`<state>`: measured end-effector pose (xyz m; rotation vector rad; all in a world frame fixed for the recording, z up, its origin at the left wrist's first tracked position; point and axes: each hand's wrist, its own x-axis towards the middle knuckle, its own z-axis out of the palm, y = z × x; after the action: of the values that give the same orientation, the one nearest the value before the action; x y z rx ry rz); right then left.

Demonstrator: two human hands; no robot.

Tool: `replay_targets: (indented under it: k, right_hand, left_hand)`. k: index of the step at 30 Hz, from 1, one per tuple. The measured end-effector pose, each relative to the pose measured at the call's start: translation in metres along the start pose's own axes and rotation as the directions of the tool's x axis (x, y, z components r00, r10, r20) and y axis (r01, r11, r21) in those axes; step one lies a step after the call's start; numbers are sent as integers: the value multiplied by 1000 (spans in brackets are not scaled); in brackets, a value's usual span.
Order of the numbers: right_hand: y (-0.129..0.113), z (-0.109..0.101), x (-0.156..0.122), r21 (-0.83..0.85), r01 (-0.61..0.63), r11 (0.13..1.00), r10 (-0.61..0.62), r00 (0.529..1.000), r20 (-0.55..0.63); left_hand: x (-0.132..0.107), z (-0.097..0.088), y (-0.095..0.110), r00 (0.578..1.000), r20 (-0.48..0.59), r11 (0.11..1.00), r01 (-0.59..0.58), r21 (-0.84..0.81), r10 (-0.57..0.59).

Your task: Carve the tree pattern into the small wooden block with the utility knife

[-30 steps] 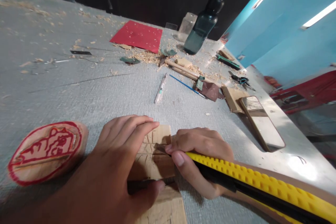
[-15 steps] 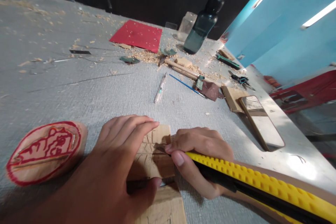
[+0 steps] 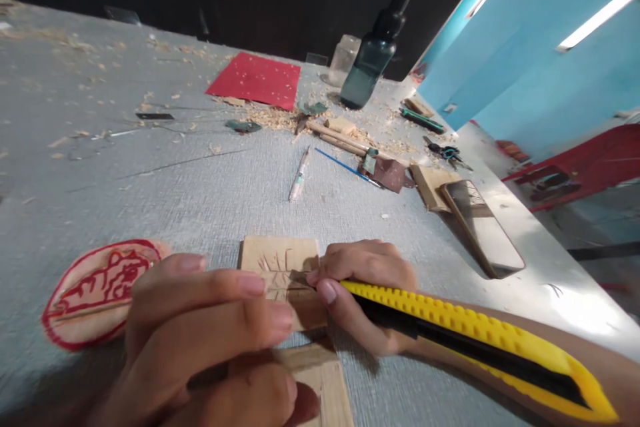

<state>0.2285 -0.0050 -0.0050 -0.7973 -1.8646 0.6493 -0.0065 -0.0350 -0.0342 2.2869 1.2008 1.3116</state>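
Observation:
My right hand (image 3: 367, 290) grips a yellow and black utility knife (image 3: 450, 327) near its blade end. The knife's tip rests on a small wooden board (image 3: 280, 253) that bears several short carved lines. My left hand (image 3: 210, 340) hovers in front of that board, fingers apart and loosely bent, holding nothing; it hides part of the board's left side. Below lies a second wooden piece (image 3: 327, 380), partly behind my left hand. To the left is an oval wooden piece (image 3: 95, 300) with a red outline and a red figure drawn on it, partly covered by my fingers.
A marker pen (image 3: 300, 175), a thin blue brush (image 3: 345, 165) and wooden sticks (image 3: 340, 139) lie beyond the board. Farther back are red sandpaper (image 3: 257, 79), wood shavings and a dark bottle (image 3: 367, 67). A phone (image 3: 483, 227) leans on a wood block (image 3: 433, 187) at right.
My left hand has lifted off the board and turned, its fingers now bent toward me, uncovering the board's upper left. The knife tip stays on the board. The view has shifted slightly.

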Motion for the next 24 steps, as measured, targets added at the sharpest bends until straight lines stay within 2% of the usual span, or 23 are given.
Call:
replay_targets:
  k: [2,3,7,15,18,21,23,24]
  right_hand:
    - [1,1,-1,0,9,1000,-9,1000,-24]
    - [1,2,-2,4,9,1000,-9,1000,-29]
    - [1,0,-3,19,-12,1000,12,1000,-9]
    - [2,-4,-2,30,1,1000,-2,999,34]
    - [3,-3,-2,56,7,998,-8,1000,18]
    - [4,-2,-2,60,12,998,-13,1000,8]
    - [4,-2,-2,61,13,998,-14,1000,12]
    - [4,-2,-2,66,13,998,-14,1000,13]
  left_hand:
    - [1,1,7,975,-182,990,-115,78,128]
    - [2,3,12,969,-220,991,-94,100,114]
    - [6,12,26,959,-284,990,35,135,5]
    - [-5,24,24,929,-349,979,169,114,-120]
    - [1,22,30,944,-313,990,129,64,-103]
    - [9,13,31,966,-255,998,55,13,-50]
    - [8,6,25,981,-195,1000,-2,13,4]
    - [4,4,21,992,-127,999,7,33,-3]
